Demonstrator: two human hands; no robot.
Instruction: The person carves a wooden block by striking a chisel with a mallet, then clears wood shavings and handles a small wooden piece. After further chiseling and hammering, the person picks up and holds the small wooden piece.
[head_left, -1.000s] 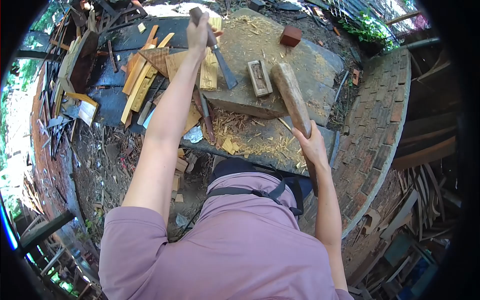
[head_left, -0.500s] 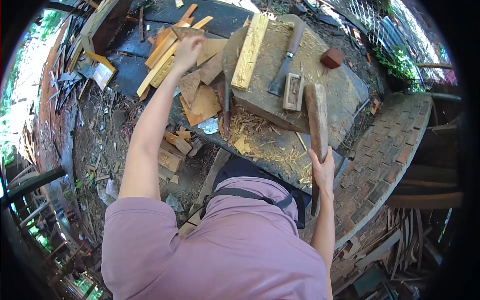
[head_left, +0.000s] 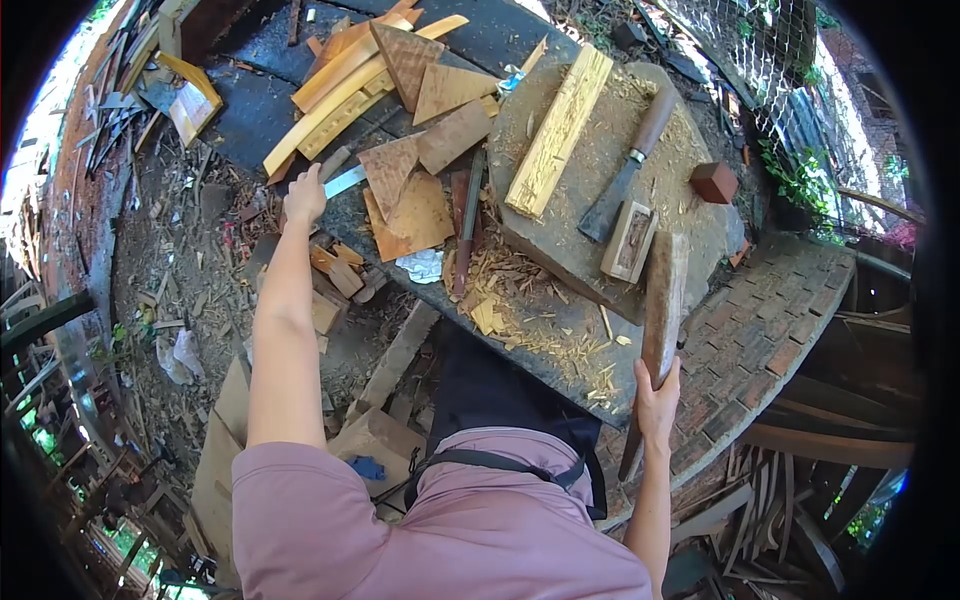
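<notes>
My right hand (head_left: 657,400) is wrapped round a wooden club-shaped mallet (head_left: 663,300); its thick end points away beside the chopping block and its thin end hangs below my fist. My left hand (head_left: 304,196) is at the bench's left edge with fingers drawn together, at the end of a pale flat strip (head_left: 345,181). Whether the fingers grip that strip is hard to see. A short dark wooden piece (head_left: 335,163) lies beside the fingers. Curved wooden strips (head_left: 345,115) and triangular wood offcuts (head_left: 405,60) lie just beyond.
On the wooden block (head_left: 540,240) are a yellow wood billet (head_left: 560,130), a broad wooden-handled chisel (head_left: 610,200), a small wooden block plane (head_left: 630,240) and a reddish cube (head_left: 713,183). Wood shavings (head_left: 540,340) cover the bench near me. A low brick wall (head_left: 770,320) curves along the right.
My left hand has come back from the wood offcuts to the bench's left edge, beside the pale strip. My right hand still holds the mallet. The whole view has shifted slightly.
</notes>
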